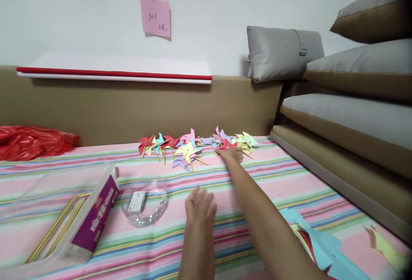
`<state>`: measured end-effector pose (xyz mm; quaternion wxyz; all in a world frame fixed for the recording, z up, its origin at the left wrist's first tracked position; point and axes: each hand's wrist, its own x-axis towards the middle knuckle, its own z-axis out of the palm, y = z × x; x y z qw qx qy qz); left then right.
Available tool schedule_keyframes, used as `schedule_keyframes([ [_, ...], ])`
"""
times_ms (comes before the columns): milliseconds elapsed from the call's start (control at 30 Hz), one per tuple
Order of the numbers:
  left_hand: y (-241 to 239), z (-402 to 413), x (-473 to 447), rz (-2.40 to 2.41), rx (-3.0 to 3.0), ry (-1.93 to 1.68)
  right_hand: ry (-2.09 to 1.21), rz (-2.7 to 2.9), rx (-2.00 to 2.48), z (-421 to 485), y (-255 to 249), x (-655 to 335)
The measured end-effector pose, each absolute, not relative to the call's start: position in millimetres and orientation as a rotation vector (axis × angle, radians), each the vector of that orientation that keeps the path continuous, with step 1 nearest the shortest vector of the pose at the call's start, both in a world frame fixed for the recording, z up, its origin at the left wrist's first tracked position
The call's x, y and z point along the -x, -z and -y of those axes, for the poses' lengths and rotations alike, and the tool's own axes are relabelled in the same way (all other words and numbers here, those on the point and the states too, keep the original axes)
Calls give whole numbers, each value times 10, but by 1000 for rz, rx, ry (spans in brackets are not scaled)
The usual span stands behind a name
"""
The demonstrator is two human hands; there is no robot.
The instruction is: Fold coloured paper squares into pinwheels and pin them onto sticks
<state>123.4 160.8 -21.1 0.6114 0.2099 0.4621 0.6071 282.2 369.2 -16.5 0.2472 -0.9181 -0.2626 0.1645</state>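
My right hand (232, 155) reaches out to a row of paper pinwheels at the back of the striped cloth. Its fingers curl at a red pinwheel (226, 144), whose stick is hidden behind the hand. Pale yellow pinwheels (247, 140) lie just right of it. To the left are more pinwheels on thin sticks, among them a yellow one (187, 151), a purple one (182, 163) and a red one (146, 143). My left hand (200, 205), slightly blurred, hovers over the cloth nearer to me, open, with its fingers apart and nothing in them.
A clear plastic box (61, 245) with gold sticks (59, 228) stands left, beside a round clear dish (144, 203) holding a small white box and shiny beads. Coloured paper pieces (322, 241) lie front right. Stacked cushions (347, 117) border the right; a red plastic bag (35, 142) lies left.
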Motion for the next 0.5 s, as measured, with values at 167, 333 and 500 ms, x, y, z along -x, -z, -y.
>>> schedule_keyframes([
  [167, 532, -1265, -1218, -707, -1022, -852, -306, 745, 2484, -3843, 292, -2810],
  [333, 686, -1238, -1294, -657, -1352, -743, -200, 881, 2455, -3921, 423, -2968],
  [500, 707, -1216, -1268, -594, -1412, -688, -154, 980, 2435, -3941, 478, -3076],
])
